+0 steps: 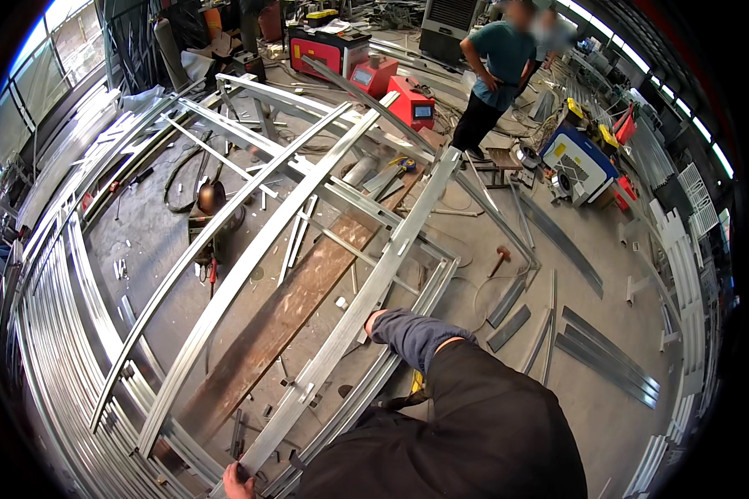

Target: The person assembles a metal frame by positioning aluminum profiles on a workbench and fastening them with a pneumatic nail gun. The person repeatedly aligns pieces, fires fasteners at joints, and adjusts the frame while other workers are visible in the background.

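Note:
A long flat silver metal bar [341,324] slants across the metal frame from lower left to upper middle, with a few small slots along it. My left hand [239,484] is closed on its near end at the bottom edge. Further up, my right hand [374,321] grips the bar's right side, its fingers mostly hidden behind the bar and the grey cuff. Beneath and beside the bar lie other silver profiles of the frame [233,279]. A rusty brown plank [258,353] lies under the frame, left of the bar.
Red machines [408,104] stand behind the frame. A person in a teal shirt [501,62] stands at the back, with another person behind. A hammer [499,260] and loose metal strips [612,358] lie right. Many long profiles [75,374] are stacked left.

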A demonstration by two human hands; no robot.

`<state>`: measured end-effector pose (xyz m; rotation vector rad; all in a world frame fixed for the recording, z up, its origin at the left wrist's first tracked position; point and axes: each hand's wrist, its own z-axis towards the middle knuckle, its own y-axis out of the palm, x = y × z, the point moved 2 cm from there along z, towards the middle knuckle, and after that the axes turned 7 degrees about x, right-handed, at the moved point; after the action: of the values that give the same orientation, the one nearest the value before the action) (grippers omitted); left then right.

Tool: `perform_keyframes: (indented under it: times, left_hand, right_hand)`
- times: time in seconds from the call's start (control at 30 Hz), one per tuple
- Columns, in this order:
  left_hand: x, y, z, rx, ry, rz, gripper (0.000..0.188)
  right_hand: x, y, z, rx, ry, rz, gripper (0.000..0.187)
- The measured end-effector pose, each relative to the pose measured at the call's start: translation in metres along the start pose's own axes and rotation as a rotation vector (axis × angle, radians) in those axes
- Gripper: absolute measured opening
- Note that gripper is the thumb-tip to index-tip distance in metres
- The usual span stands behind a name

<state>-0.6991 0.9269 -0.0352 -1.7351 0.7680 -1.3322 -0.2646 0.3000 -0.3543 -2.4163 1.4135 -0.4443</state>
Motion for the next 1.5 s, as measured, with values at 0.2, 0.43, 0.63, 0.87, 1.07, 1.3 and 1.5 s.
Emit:
perform_keyframes:
  times: [0.2, 0.43, 0.63, 0.87, 1.07, 1.3, 1.5]
  left_hand:
    - [-0.003, -0.011, -0.003, 0.007, 0.029, -0.001, 0.058]
    - [-0.001, -0.023, -0.025, 0.013, -0.044, 0.084, 0.057]
    - [0.001, -0.011, 0.008, -0.075, 0.017, 0.103, 0.057]
    - [-0.009, -0.012, -0.010, -0.113, -0.047, 0.097, 0.061]
    - [-0.021, -0.005, -0.011, -0.098, -0.013, 0.094, 0.064]
    - [-0.014, -0.007, -0.018, 0.019, -0.111, 0.007, 0.077]
    - [-0.027, -0.004, -0.030, 0.045, -0.091, 0.011, 0.077]
  right_hand:
    - [0.013, -0.030, -0.032, 0.101, -0.206, -0.028, 0.040]
    - [0.011, -0.078, -0.093, 0.272, -0.126, 0.194, 0.050]
    - [0.079, -0.037, -0.046, 0.282, -0.025, 0.054, 0.036]
    - [0.096, -0.101, -0.193, 0.629, 0.053, 0.206, 0.030]
    - [0.094, -0.106, -0.256, 0.727, 0.031, 0.197, 0.026]
    - [0.065, -0.061, -0.287, 0.965, 0.225, 0.377, 0.027]
    - [0.008, -0.015, -0.319, 1.201, 0.689, 0.897, 0.079]
